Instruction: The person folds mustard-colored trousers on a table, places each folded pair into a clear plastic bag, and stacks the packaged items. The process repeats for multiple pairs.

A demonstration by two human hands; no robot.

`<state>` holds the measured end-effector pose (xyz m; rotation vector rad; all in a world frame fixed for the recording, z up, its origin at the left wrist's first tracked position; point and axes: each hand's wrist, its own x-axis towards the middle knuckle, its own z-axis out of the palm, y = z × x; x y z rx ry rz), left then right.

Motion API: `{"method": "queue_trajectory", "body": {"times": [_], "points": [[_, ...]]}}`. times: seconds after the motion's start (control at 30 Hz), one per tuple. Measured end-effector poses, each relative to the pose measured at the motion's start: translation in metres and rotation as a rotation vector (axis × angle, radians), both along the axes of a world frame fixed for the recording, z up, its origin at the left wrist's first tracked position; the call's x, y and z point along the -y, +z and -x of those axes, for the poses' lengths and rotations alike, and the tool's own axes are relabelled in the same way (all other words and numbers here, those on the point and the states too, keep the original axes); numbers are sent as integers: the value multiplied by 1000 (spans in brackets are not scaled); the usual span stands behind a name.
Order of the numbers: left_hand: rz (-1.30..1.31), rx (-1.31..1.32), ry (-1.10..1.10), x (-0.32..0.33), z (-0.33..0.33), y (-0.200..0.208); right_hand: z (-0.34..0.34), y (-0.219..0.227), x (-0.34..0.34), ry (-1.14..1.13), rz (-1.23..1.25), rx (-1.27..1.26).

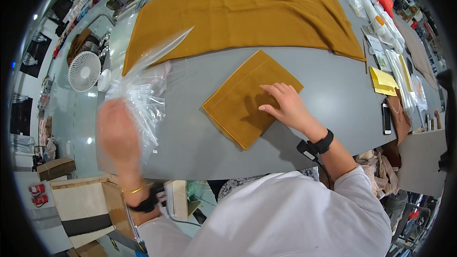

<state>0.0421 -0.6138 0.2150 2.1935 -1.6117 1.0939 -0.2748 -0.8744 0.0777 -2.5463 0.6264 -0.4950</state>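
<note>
My left hand (119, 133) is smeared by motion at the left of the table. A clear plastic bag (159, 50) trails up from it, also blurred, and seems gripped in its fingers. Beside that hand lies a loose pile of clear plastic bags (145, 109). A mustard-coloured cloth folded into a flat rectangle (238, 97) lies at an angle in the middle of the table. Over its right part is my right hand (285, 102), fingers curved and apart, holding nothing. Its shadow falls on the cloth; whether the fingertips touch it I cannot tell.
A long mustard cloth (238, 14) spreads along the table's far side. At the right are a yellow paper packet (382, 81), a phone (386, 119) and plastic-wrapped rolls (381, 26). A white fan (84, 71) stands at the left. A cable hangs from my right wristband (323, 143).
</note>
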Motion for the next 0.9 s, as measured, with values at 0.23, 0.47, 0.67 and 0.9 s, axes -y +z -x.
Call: {"method": "queue_trajectory", "body": {"times": [0.23, 0.47, 0.67, 0.9], "points": [[-360, -580, -350, 107, 58, -160, -25, -23, 46, -153, 177, -41], [-323, -737, -171, 86, 99, -169, -64, -36, -49, 130, 182, -179], [-269, -1052, -174, 40, 129, -167, 21, -58, -41, 170, 247, 94], [-283, -992, -311, 59, 175, -180, 41, -11, -19, -72, 130, 428]]}}
